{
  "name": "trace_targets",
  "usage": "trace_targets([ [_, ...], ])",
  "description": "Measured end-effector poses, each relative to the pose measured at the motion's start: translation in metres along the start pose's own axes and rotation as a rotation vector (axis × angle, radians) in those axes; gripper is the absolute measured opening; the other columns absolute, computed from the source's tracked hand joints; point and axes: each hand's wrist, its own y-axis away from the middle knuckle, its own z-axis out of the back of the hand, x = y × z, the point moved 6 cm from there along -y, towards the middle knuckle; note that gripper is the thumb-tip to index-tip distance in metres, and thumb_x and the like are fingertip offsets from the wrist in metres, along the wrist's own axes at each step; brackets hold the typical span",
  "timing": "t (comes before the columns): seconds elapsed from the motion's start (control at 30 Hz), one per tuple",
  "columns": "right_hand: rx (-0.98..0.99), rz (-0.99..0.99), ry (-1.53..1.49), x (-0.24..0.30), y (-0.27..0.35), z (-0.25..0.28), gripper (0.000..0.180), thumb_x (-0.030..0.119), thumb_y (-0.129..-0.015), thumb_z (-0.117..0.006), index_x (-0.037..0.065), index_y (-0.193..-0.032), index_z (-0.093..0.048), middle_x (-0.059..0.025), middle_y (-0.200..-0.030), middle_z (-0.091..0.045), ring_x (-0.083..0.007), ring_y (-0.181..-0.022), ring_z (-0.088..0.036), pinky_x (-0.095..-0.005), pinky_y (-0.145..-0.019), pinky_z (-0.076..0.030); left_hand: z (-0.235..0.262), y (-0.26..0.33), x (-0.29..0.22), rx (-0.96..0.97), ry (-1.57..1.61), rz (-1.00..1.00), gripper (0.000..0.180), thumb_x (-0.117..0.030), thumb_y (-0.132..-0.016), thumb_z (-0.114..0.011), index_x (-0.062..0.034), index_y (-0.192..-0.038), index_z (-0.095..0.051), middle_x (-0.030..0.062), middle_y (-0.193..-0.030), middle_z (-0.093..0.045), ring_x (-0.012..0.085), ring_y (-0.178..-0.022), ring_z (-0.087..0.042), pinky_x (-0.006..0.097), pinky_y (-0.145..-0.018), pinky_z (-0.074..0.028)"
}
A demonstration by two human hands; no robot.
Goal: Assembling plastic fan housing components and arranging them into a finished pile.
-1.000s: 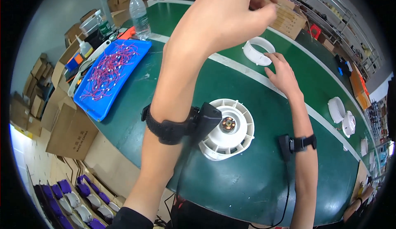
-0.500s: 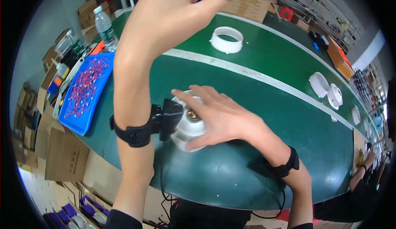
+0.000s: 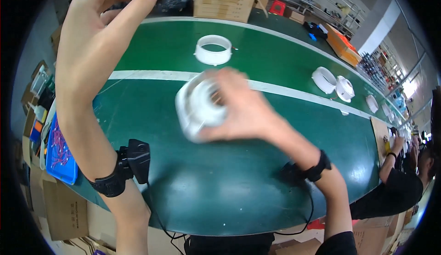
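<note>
right hand gripping blurred white round housing over green table, left hand raised, fingertips cropped, grasp unclear, white ring beyond

Scene was bright, evenly lit from overhead. Soft glare sat on green table near front edge. Shadows were faint. Right hand and white round part were smeared by motion blur. Left hand loomed large, slightly soft. Fisheye bent table lines; corners were black. Window glow washed out far right.
</note>
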Motion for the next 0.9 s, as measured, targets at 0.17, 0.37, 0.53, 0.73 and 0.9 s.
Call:
trace_targets([
  [0.17, -0.214, -0.351, 0.207, -0.146, -0.016, 0.070, 0.102, 0.056, -0.056, -0.083, -0.001, -0.132, -0.045, -0.0247, -0.117, -0.059, -0.0348, -0.106, -0.061, -0.0423, -0.092, -0.049, 0.010, -0.013, -0.033, -0.084, 0.016, 0.234, 0.019, -0.010, -0.084, -0.060, 0.0041, -0.097, -0.065, 0.0124, -0.088, -0.068, 0.0185, -0.086, -0.066, 0.032, -0.076, -0.053],
  [0.37, -0.141, -0.612, 0.360, -0.262, -0.035, 0.070, 0.108, 0.060, -0.059, -0.082, -0.002, -0.136, -0.038, -0.0282, -0.121, -0.057, -0.0369, -0.111, -0.060, -0.0423, -0.096, -0.047, 0.022, -0.009, -0.003, -0.048, 0.238, 0.142, 0.021, -0.012, -0.080, -0.060, 0.0028, -0.094, -0.067, 0.0171, -0.084, -0.068, 0.0262, -0.082, -0.067, 0.036, -0.075, -0.054],
  [0.53, -0.001, -0.554, 0.147, -0.302, -0.057, 0.047, 0.108, 0.056, -0.067, -0.080, -0.005, -0.142, -0.031, -0.0285, -0.132, -0.051, -0.0360, -0.120, -0.054, -0.0413, -0.098, -0.046, 0.013, -0.003, 0.010, -0.178, 0.033, 0.051, 0.015, -0.010, -0.070, -0.061, 0.0037, -0.071, -0.068, 0.0264, -0.073, -0.064, 0.0379, -0.074, -0.068, 0.043, -0.072, -0.055],
  [0.73, -0.043, 0.028, 0.333, -0.230, -0.123, 0.059, 0.049, 0.019, -0.091, -0.062, -0.005, -0.131, -0.047, -0.0243, -0.127, -0.054, -0.0336, -0.117, -0.053, -0.0420, -0.100, -0.040, 0.027, 0.032, 0.000, -0.189, -0.007, 0.058, 0.011, -0.011, -0.068, -0.061, -0.0009, -0.070, -0.066, 0.0221, -0.066, -0.062, 0.0384, -0.065, -0.065, 0.044, -0.063, -0.055],
  [0.9, 0.283, 0.539, -0.226, 0.116, -0.186, -0.006, 0.018, 0.012, -0.088, -0.060, -0.002, -0.080, -0.055, -0.0063, -0.071, -0.053, -0.0149, -0.065, -0.048, -0.0321, -0.061, -0.040, 0.113, 0.139, -0.097, -0.056, -0.289, 0.210, 0.010, -0.014, -0.072, -0.061, -0.0057, -0.076, -0.064, 0.0193, -0.068, -0.062, 0.0381, -0.068, -0.063, 0.048, -0.062, -0.051],
])
